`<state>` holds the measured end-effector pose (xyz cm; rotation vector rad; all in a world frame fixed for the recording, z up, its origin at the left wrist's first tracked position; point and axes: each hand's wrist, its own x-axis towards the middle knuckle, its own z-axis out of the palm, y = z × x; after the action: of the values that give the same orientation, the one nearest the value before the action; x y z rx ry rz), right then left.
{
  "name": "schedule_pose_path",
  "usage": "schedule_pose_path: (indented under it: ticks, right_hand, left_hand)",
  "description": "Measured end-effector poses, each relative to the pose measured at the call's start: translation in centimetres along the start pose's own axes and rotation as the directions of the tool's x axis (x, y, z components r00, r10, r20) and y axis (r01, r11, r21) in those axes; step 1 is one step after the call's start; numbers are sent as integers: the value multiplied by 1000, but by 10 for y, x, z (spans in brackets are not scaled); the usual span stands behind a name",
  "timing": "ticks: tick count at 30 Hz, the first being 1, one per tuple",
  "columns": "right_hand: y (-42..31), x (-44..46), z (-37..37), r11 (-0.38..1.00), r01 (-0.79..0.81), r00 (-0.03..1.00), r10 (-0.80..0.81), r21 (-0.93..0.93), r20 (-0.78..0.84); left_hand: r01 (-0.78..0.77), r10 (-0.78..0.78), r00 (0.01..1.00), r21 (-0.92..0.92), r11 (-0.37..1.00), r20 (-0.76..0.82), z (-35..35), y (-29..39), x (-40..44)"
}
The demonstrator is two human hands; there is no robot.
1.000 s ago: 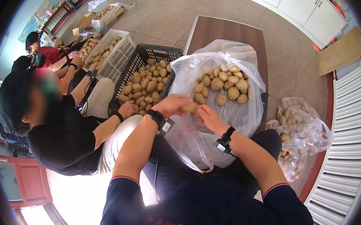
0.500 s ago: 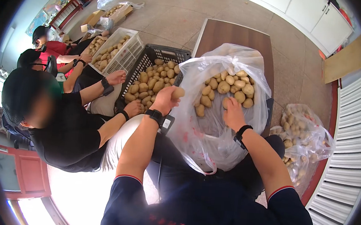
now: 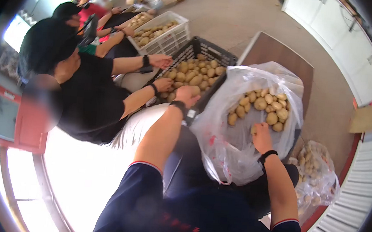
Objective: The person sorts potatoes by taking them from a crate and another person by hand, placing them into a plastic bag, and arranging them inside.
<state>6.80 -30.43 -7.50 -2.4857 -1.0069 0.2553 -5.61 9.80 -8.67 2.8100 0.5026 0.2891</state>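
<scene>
My left hand (image 3: 186, 96) is closed on a potato (image 3: 195, 90) at the near right corner of the black crate (image 3: 204, 101). Several potatoes (image 3: 189, 76) fill much of that crate. Inside the open clear plastic bag (image 3: 211, 130), my right hand (image 3: 262, 137) grips another potato (image 3: 253, 130), mostly covered by the fingers. Beyond my right hand, several potatoes (image 3: 260, 104) lie in an arc within the bag, which rests on a brown board (image 3: 268, 52).
A co-worker in black (image 3: 90, 96) reaches over the black crate from the left. Farther back are other people (image 3: 94, 11) and a white crate (image 3: 167, 39) of potatoes. Another potato-filled bag (image 3: 316, 168) lies on the floor at right. White cabinets (image 3: 342, 45) stand behind.
The view has swung left. My left hand has carried its potato from the bag's side to the black crate. My right hand has left the shared potato and taken hold of another inside the bag.
</scene>
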Motion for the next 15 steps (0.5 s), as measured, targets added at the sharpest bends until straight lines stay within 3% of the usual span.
schedule_pose_path:
  ticks: [1,2,3,4,5,6,9,10,11,13,14,15]
  right_hand:
    - [-3,-3,-3,1000,-9,1000,9,9,30]
    - [1,-7,-2,1000,25,1000,-25,2,15]
    - [4,-9,2,998,61,998,-61,-1,-4]
    - [3,-12,2,999,48,999,-48,-6,22]
    - [-1,-13,1,999,35,998,-34,-21,43]
    - [-6,-14,1,998,63,997,-63,-14,34]
    - [-10,-20,-7,995,6,996,3,-100,91]
    - [-13,-20,-6,992,-2,995,15,-129,102]
    - [-14,-20,-4,988,-13,993,31,-154,114]
    - [-13,-19,3,989,-26,993,42,-142,114]
    - [-13,-18,6,991,-30,991,47,-130,125]
    - [-14,-19,7,991,-35,991,51,-131,120]
  left_hand:
    - [121,-120,971,5,993,205,-10,7,5]
    - [95,-95,991,5,995,98,-3,4,4]
    - [165,-174,970,61,984,172,-12,10,5]
    - [102,-101,994,21,995,-28,-10,10,-1]
    - [236,-240,970,77,969,34,-10,16,1]
    - [248,-248,967,3,969,56,-6,12,2]
    - [66,-99,988,255,965,117,5,5,11]
    - [59,-88,991,254,966,105,-11,18,13]
    - [161,-170,971,68,985,165,-27,30,13]
    - [260,-227,943,-112,959,244,-28,42,16]
    - [531,-472,830,-676,511,295,-26,52,21]
    - [447,-568,658,-864,-232,494,-24,60,25]
